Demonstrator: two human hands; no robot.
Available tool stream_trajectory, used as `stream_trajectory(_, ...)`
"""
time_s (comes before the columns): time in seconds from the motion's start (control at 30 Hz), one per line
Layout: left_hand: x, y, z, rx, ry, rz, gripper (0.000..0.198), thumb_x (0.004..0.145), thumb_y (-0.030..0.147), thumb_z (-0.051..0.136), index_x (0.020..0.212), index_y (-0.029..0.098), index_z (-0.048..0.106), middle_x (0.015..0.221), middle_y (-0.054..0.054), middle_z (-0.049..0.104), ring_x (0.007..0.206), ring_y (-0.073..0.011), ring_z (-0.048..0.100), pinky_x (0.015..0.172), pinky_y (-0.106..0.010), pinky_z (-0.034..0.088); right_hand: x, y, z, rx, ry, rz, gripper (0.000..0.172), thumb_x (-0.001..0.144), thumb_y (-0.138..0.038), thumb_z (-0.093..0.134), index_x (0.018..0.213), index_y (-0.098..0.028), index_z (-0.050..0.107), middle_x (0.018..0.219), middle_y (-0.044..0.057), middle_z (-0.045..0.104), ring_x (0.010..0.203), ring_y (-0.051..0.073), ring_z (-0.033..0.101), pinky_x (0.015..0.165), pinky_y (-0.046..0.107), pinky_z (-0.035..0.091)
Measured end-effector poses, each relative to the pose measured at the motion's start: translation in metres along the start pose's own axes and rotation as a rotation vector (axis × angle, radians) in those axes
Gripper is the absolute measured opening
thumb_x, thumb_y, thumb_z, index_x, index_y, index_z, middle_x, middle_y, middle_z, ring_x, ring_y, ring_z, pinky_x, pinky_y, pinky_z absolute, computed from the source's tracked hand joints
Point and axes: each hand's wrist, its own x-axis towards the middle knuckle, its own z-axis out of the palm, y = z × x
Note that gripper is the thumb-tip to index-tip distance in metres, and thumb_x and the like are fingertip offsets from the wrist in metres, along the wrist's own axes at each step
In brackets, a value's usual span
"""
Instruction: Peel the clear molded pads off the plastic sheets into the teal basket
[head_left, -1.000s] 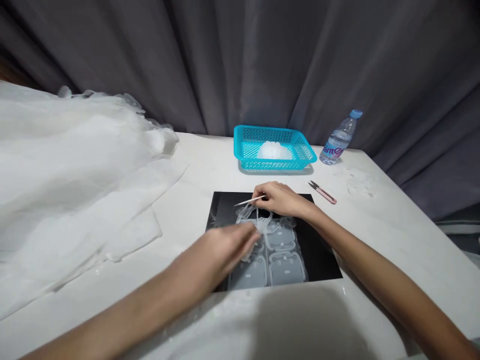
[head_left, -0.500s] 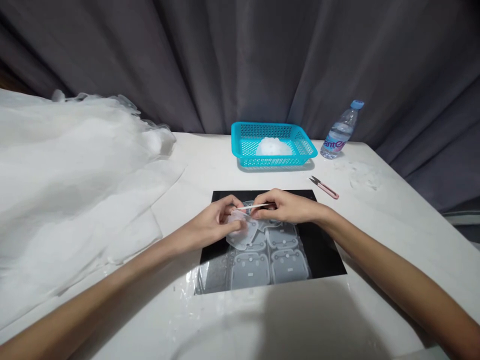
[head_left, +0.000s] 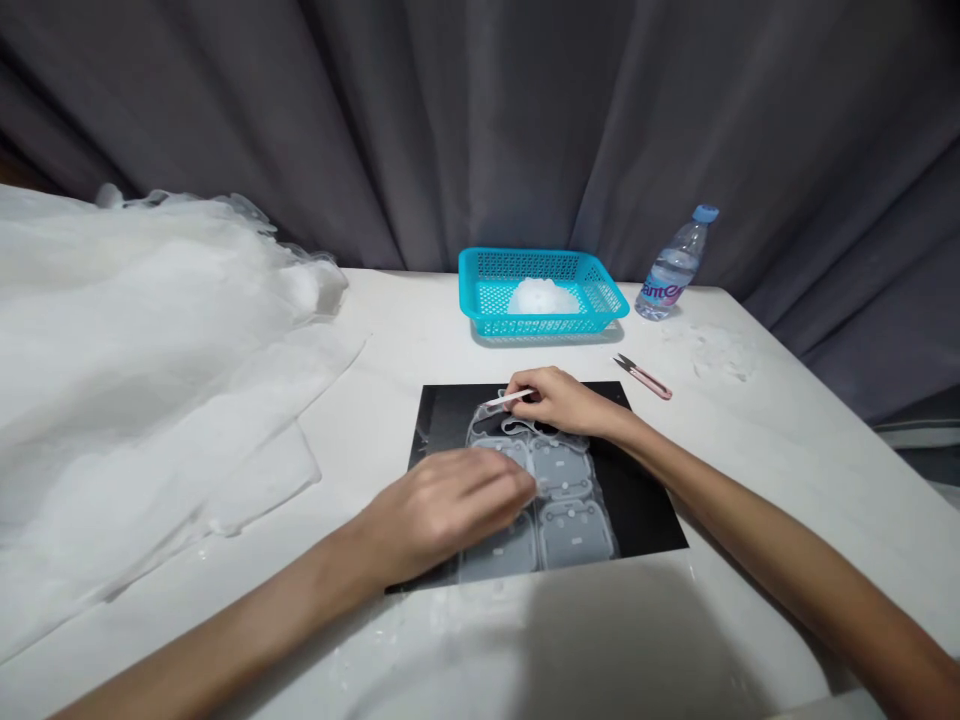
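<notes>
A black mat (head_left: 645, 505) lies on the white table (head_left: 750, 440), with a sheet of translucent die-cut pieces (head_left: 566, 500) on it. My right hand (head_left: 559, 400) rests at the sheet's far edge, closed on thin tweezers (head_left: 508, 399) that point left. My left hand (head_left: 450, 505) lies low over the sheet's left side, fingers together and pressed down on it; whether it holds anything is hidden.
A turquoise basket (head_left: 544, 290) with a heap of clear pieces (head_left: 541, 296) stands behind the mat. Pink thread snips (head_left: 643, 377) and a water bottle (head_left: 673, 267) are at the right. A big pile of white tulle (head_left: 150, 360) covers the left. Dark curtains hang behind.
My left hand has dropped from the sheet's top edge, where it held a peeled piece by the tweezers, back down to the sheet's left side. My right hand stayed near the top edge.
</notes>
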Motion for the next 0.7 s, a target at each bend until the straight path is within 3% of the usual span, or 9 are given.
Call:
stream_trajectory(0.1,0.006,-0.006,-0.001,-0.213,0.206,-0.334,0.010,0.100,0.028,0.067,0.101,0.019,0.072,0.094,-0.004,0.078,0.078,-0.0154,0.071,0.071,-0.025,0.056,0.001,0.006,-0.011,-0.021,0.002,-0.019,0.011,0.088,-0.011,0.063,0.091,-0.014,0.074,0.084,0.002,0.072,0.077,0.015,0.059,0.071,0.025,0.035)
stream_trajectory(0.17,0.009,-0.012,-0.001,-0.387,0.284,-0.505,0.016,0.095,0.034,0.074,0.096,0.018,0.072,0.091,-0.004,0.078,0.075,-0.0144,0.070,0.069,-0.024,0.055,-0.002,0.006,-0.023,-0.065,0.154,-0.038,0.015,0.087,-0.008,0.063,0.096,-0.014,0.073,0.095,0.005,0.074,0.086,0.018,0.062,0.075,0.027,0.037)
stream_trajectory(0.23,0.011,-0.017,-0.001,-0.535,0.308,-0.579,0.020,0.092,0.036,0.078,0.094,0.017,0.072,0.088,-0.004,0.077,0.077,-0.0153,0.072,0.071,-0.025,0.056,-0.009,0.002,-0.034,-0.063,0.330,-0.076,0.017,0.089,-0.010,0.063,0.102,-0.015,0.072,0.106,0.008,0.074,0.096,0.020,0.064,0.078,0.028,0.040)
stream_trajectory(0.27,0.010,-0.019,0.000,-0.588,0.313,-0.602,0.021,0.091,0.036,0.079,0.094,0.017,0.072,0.087,-0.004,0.077,0.078,-0.0157,0.072,0.073,-0.026,0.057,-0.013,-0.002,-0.039,-0.025,0.358,-0.098,0.016,0.091,-0.013,0.062,0.103,-0.016,0.072,0.108,0.008,0.075,0.097,0.021,0.065,0.078,0.028,0.041)
stream_trajectory(0.33,0.009,-0.021,0.003,-0.654,0.315,-0.634,0.023,0.088,0.035,0.082,0.095,0.016,0.071,0.086,-0.003,0.077,0.080,-0.0164,0.073,0.076,-0.027,0.057,-0.021,-0.012,-0.046,0.111,0.229,-0.142,0.016,0.096,-0.020,0.060,0.105,-0.017,0.073,0.105,0.006,0.076,0.095,0.020,0.066,0.078,0.029,0.044)
stream_trajectory(0.4,0.008,-0.021,0.005,-0.688,0.330,-0.646,0.024,0.086,0.035,0.084,0.096,0.017,0.071,0.086,-0.003,0.078,0.081,-0.0169,0.074,0.077,-0.028,0.058,-0.027,-0.022,-0.049,0.240,-0.012,-0.173,0.018,0.098,-0.026,0.061,0.106,-0.018,0.074,0.102,0.005,0.076,0.092,0.019,0.067,0.080,0.030,0.047)
stream_trajectory(0.5,0.008,-0.020,0.007,-0.737,0.356,-0.651,0.028,0.085,0.035,0.086,0.099,0.017,0.069,0.087,-0.003,0.080,0.081,-0.0177,0.076,0.076,-0.028,0.058,-0.030,-0.029,-0.047,0.345,-0.257,-0.163,0.016,0.091,-0.025,0.069,0.103,-0.016,0.075,0.099,0.005,0.077,0.089,0.019,0.068,0.080,0.029,0.050)
stream_trajectory(0.7,0.008,-0.022,0.008,-0.806,0.368,-0.660,0.035,0.083,0.035,0.086,0.103,0.018,0.063,0.088,-0.004,0.080,0.080,-0.0198,0.078,0.071,-0.028,0.059,-0.025,-0.022,-0.040,0.442,-0.230,-0.117,0.008,0.088,-0.021,0.068,0.094,-0.017,0.070,0.093,0.003,0.076,0.086,0.018,0.070,0.080,0.029,0.050)
